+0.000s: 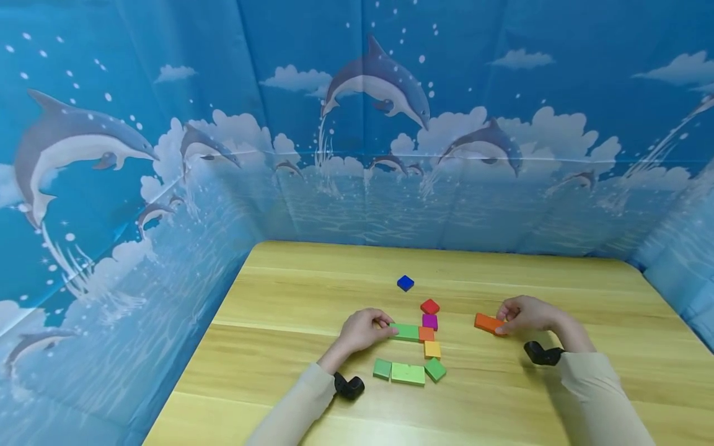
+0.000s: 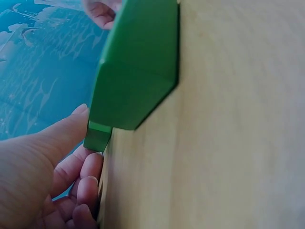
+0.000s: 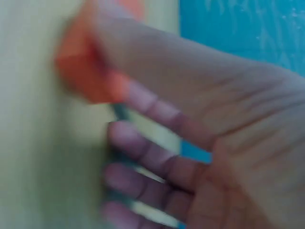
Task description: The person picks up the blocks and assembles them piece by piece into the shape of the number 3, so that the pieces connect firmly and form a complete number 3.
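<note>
My left hand (image 1: 364,329) pinches the left end of a long green block (image 1: 405,332), whose right end meets an orange square block (image 1: 426,334). In the left wrist view, thumb and forefinger hold the green block's end (image 2: 97,137), partly hidden behind a larger-looking green block (image 2: 138,62). Farther right, my right hand (image 1: 530,314) pinches a long orange block (image 1: 486,323) between thumb and forefinger, apart from the other blocks. The right wrist view is blurred, but the orange block (image 3: 88,71) shows at the fingertips, with the other fingers loosely bent.
A purple block (image 1: 429,321) and a red block (image 1: 430,306) lie beyond the orange square; a yellow block (image 1: 432,349) is nearer. A light green block (image 1: 408,373) lies between two green squares. A blue block (image 1: 405,283) sits farther back on the wooden table (image 1: 312,272).
</note>
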Action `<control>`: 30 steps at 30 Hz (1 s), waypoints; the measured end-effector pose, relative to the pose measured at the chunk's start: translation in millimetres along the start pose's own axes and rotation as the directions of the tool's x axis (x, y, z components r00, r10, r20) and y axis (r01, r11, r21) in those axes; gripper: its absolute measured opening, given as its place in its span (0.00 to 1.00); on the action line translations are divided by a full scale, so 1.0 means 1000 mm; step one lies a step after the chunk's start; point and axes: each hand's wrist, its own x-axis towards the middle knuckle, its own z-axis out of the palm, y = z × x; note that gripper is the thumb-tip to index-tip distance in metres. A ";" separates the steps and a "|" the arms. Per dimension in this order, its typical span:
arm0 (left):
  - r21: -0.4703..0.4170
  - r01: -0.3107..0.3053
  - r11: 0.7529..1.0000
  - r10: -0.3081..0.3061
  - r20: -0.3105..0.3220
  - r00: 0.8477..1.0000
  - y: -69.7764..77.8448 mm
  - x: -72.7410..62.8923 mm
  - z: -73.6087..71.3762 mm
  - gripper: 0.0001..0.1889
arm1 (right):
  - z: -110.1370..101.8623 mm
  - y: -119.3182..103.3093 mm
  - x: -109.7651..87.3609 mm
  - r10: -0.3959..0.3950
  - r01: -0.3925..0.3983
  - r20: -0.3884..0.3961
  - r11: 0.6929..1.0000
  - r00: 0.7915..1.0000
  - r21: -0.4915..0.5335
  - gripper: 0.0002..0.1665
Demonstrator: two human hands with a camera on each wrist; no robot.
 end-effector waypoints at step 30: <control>-0.017 0.001 1.000 -0.001 0.009 1.000 0.001 0.002 0.000 0.12 | 0.038 -0.056 0.127 0.108 -0.114 -0.271 0.993 0.956 -0.007 0.15</control>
